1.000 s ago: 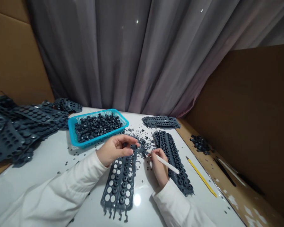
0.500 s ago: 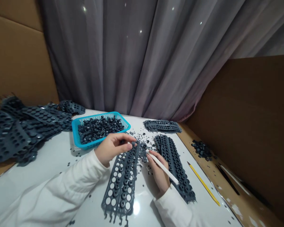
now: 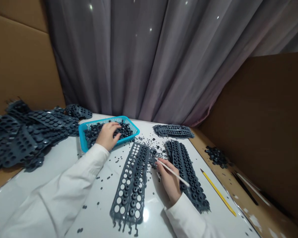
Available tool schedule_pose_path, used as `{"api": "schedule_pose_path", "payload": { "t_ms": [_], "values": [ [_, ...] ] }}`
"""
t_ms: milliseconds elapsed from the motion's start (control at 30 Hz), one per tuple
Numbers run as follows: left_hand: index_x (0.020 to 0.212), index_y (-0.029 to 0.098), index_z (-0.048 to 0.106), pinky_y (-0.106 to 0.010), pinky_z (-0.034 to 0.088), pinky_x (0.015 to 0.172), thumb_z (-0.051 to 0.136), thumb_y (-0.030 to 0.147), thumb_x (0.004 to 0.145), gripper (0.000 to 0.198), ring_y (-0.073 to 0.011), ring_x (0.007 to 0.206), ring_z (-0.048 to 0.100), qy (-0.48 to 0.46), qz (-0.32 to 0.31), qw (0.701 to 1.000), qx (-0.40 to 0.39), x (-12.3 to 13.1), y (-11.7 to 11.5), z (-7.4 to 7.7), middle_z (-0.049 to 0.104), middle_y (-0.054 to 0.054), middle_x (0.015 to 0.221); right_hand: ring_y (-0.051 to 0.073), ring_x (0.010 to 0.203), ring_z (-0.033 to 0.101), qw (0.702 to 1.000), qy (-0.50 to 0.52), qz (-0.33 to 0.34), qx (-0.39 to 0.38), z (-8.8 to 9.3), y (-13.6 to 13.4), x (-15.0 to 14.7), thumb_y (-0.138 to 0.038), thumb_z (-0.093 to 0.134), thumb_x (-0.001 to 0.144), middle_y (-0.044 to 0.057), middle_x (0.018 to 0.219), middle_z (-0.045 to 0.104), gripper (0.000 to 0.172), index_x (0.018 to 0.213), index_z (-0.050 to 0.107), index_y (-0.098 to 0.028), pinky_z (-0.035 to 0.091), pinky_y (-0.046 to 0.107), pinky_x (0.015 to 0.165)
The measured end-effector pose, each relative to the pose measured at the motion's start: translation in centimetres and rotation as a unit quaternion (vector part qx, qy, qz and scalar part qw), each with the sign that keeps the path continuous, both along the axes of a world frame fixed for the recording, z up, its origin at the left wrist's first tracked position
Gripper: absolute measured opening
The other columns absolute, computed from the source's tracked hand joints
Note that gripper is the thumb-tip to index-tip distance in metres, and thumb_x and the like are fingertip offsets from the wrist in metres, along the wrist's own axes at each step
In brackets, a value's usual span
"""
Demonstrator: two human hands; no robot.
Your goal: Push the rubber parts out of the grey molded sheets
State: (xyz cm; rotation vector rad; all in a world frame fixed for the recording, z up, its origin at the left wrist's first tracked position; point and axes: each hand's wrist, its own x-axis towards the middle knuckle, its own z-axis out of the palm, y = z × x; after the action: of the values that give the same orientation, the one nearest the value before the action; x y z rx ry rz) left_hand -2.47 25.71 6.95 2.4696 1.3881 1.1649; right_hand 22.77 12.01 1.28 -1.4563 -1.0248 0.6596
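My left hand [image 3: 108, 136] is over the blue basket [image 3: 82, 140], thumb and fingers apart, above small dark rubber parts [image 3: 126, 129]. Nothing shows between its fingers. My right hand [image 3: 169, 180] is closed around a thin white stick [image 3: 175, 174], its tip near a scatter of tiny dark bits [image 3: 152, 158]. Between the hands lies a dark rubber sheet [image 3: 132, 185] with rows of round holes, some showing white and others filled with ring-shaped parts. A second dark sheet [image 3: 188, 175] full of ring-shaped parts lies beside my right hand.
A heap of dark perforated sheets [image 3: 34, 132] is at the left. Another stack of sheets [image 3: 173, 131] lies at the back. Further right are a yellow pencil [image 3: 218, 193], a pile of dark pieces [image 3: 215, 156] and a cardboard wall [image 3: 263, 115].
My left hand has left the top of the middle sheet, moved left to the basket and opened. My right hand still holds the white stick near the tiny bits.
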Motion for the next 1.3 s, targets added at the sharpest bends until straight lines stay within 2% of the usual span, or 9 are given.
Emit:
{"api": "schedule_pose_path", "payload": {
  "t_ms": [67,167,233,333,467,633,933,1067,1300],
  "values": [
    [0.095,0.019,0.064,-0.037,0.043,0.095,0.059,0.018,0.082,0.014,-0.0234,0.101,0.055,0.048,-0.081,0.995,-0.02,2.7,-1.7,-0.4,0.063,-0.007,0.102,0.024,0.071,0.065,1.0,-0.01,-0.025,0.009,-0.5,0.7,-0.2,-0.044,0.063,0.074,0.01,0.074,0.07,0.03,0.079,0.069,-0.015,0.051,0.034,0.064],
    [0.089,0.018,0.066,-0.033,0.046,0.085,0.062,0.018,0.081,0.009,-0.0208,0.093,0.058,0.13,-0.181,0.972,-0.072,6.6,-3.1,-1.8,0.065,-0.005,0.093,0.019,0.058,0.059,0.999,-0.02,-0.042,0.013,-1.0,1.7,-0.8,-0.037,0.059,0.074,0.004,0.06,0.063,0.021,0.067,0.061,-0.017,0.046,0.029,0.056],
    [0.087,0.016,0.067,-0.03,0.048,0.079,0.067,0.016,0.075,0.012,-0.0199,0.086,0.06,0.169,-0.214,0.957,-0.103,8.5,-3.0,-2.7,0.065,-0.005,0.088,0.016,0.053,0.055,0.998,-0.027,-0.053,0.016,-1.1,2.1,-1.2,-0.03,0.058,0.072,0.0,0.056,0.059,0.014,0.066,0.054,-0.018,0.043,0.027,0.054],
    [0.086,0.015,0.069,-0.024,0.047,0.067,0.074,0.015,0.066,0.02,-0.0168,0.073,0.06,0.219,-0.254,0.932,-0.137,9.9,-1.7,-3.4,0.064,-0.003,0.079,0.014,0.049,0.051,0.997,-0.044,-0.061,0.017,-1.2,2.4,-1.6,-0.026,0.058,0.072,-0.003,0.052,0.054,0.016,0.063,0.045,-0.021,0.039,0.024,0.052],
    [0.086,0.017,0.07,-0.021,0.044,0.061,0.074,0.015,0.064,0.022,-0.0139,0.066,0.058,0.261,-0.289,0.909,-0.15,10.4,-0.5,-3.1,0.063,-0.001,0.077,0.013,0.048,0.049,0.998,-0.053,-0.043,0.012,-1.2,2.3,-1.6,-0.028,0.057,0.073,-0.005,0.049,0.05,0.021,0.061,0.042,-0.021,0.037,0.023,0.051],
    [0.085,0.018,0.071,-0.021,0.044,0.062,0.069,0.016,0.068,0.017,-0.0135,0.068,0.059,0.284,-0.301,0.899,-0.142,10.5,-0.5,-3.0,0.063,-0.001,0.079,0.013,0.05,0.048,0.998,-0.06,-0.027,0.021,-1.2,2.3,-1.6,-0.029,0.057,0.074,-0.005,0.051,0.051,0.018,0.063,0.043,-0.021,0.036,0.023,0.052],
    [0.078,0.019,0.068,-0.028,0.045,0.072,0.065,0.012,0.071,0.01,-0.0211,0.082,0.061,0.306,-0.296,0.899,-0.103,11.2,-0.5,-3.8,0.064,-0.005,0.079,0.013,0.053,0.045,0.991,-0.126,-0.026,0.04,-0.6,2.1,-1.9,-0.023,0.053,0.072,-0.006,0.052,0.045,0.018,0.059,0.041,-0.022,0.033,0.024,0.055],
    [0.074,0.019,0.066,-0.026,0.045,0.075,0.061,0.011,0.076,0.009,-0.0188,0.083,0.06,0.293,-0.335,0.89,-0.097,10.9,0.2,-4.0,0.064,-0.004,0.078,0.012,0.05,0.042,0.989,-0.138,-0.029,0.048,-0.7,2.1,-1.9,-0.021,0.051,0.072,-0.006,0.051,0.042,0.018,0.058,0.038,-0.023,0.031,0.024,0.053],
    [0.088,0.015,0.063,-0.024,0.045,0.077,0.053,0.018,0.087,0.01,-0.0153,0.083,0.06,0.226,-0.351,0.903,-0.103,9.0,0.7,-5.0,0.066,-0.006,0.086,0.013,0.051,0.043,0.986,-0.158,-0.021,0.041,-0.9,2.1,-1.8,-0.02,0.05,0.073,-0.006,0.052,0.041,0.019,0.059,0.038,-0.022,0.031,0.025,0.054]
  ]
}}
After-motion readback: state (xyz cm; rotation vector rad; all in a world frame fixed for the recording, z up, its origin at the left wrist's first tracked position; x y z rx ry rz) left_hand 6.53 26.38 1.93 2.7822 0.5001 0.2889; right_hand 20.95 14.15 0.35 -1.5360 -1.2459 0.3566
